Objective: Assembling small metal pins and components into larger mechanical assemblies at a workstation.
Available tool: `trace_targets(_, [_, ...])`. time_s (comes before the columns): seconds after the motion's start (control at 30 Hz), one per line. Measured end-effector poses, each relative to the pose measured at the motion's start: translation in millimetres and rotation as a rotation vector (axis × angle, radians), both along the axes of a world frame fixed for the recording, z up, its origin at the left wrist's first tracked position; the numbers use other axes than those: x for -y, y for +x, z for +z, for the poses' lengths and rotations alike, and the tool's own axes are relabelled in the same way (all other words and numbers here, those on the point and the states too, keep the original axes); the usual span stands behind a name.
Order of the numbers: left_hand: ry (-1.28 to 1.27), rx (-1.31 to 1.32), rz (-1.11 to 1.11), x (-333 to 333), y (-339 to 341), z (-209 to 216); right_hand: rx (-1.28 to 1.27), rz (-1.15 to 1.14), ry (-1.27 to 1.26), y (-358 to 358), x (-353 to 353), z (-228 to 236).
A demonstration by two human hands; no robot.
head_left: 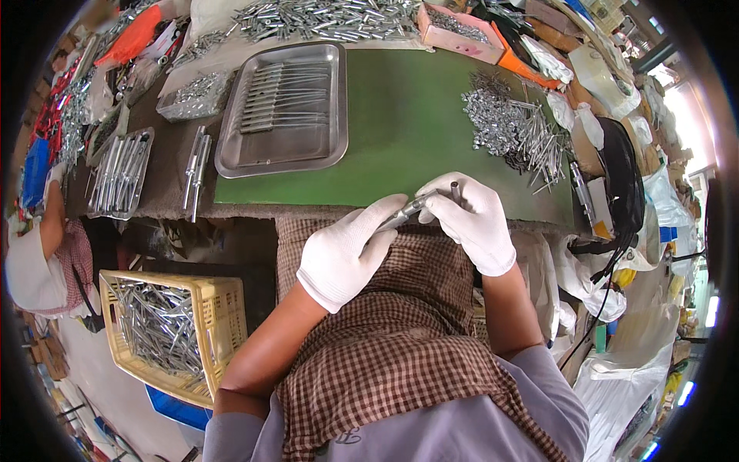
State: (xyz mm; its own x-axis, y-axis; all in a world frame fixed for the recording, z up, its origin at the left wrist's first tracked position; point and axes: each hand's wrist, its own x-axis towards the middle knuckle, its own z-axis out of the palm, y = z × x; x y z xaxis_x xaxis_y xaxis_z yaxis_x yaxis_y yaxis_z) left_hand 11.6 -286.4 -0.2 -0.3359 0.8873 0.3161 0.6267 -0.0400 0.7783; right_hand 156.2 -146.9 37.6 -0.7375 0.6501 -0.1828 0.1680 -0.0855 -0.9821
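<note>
My left hand [346,250], in a white glove, grips a silver sleeved metal bolt [406,211] between thumb and fingers. At the bolt's other end, my right hand [467,219], gloved too, has its fingers closed on it. A dark rod end [456,191] sticks up between the right fingers; whether it belongs to the same bolt I cannot tell. Both hands are in front of the table's near edge, above my checked apron. Beyond them stands a steel tray [335,142] with a row of thin metal rods [285,96] in it.
Loose nuts [496,119] and thin bolts [543,146] are heaped on the green tabletop [408,115]. More sleeved bolts [196,173] lie left of the tray. A yellow crate [223,308] of metal parts stands at lower left. Another person's arm [54,215] shows far left.
</note>
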Motion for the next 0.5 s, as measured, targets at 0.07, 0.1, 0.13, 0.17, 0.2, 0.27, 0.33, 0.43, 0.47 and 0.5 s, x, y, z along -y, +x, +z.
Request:
trace_targets(0.07, [-0.019,0.041,-0.029,-3.8,-0.3,-1.3,0.019,-0.025,-0.016,0.0,-1.7,0.9])
trace_targets(0.1, [-0.037,0.082,-0.052,-5.5,-0.4,-0.9,0.018,-0.032,-0.019,0.3,-3.1,0.7])
trace_targets(0.13, [-0.039,0.081,-0.058,-6.7,0.0,-0.4,0.021,-0.032,0.004,0.7,-4.7,0.2])
trace_targets(0.17, [-0.054,0.092,-0.050,-7.9,0.6,0.1,0.024,-0.032,0.027,1.1,-6.3,-0.3])
trace_targets(0.2, [-0.070,0.103,-0.043,-9.5,0.9,0.0,0.023,-0.040,0.025,1.6,-7.5,-1.8])
trace_targets(0.27, [-0.078,0.084,-0.081,-13.7,-0.7,2.0,-0.006,-0.017,-0.073,2.5,-10.3,-4.4])
trace_targets(0.33, [-0.085,0.065,-0.123,-18.8,-1.4,1.9,-0.005,-0.029,-0.075,4.2,-13.9,-6.8])
trace_targets(0.43, [-0.053,0.063,-0.146,-29.4,-0.2,3.4,-0.013,-0.049,-0.069,7.3,-18.9,-8.9])
trace_targets(0.47, [-0.095,0.027,-0.108,-31.1,1.4,8.9,-0.020,-0.050,-0.064,8.4,-20.5,-9.6])
trace_targets(0.5, [-0.134,-0.011,-0.072,-34.7,2.3,11.9,0.032,-0.042,0.007,9.6,-23.2,-10.6])
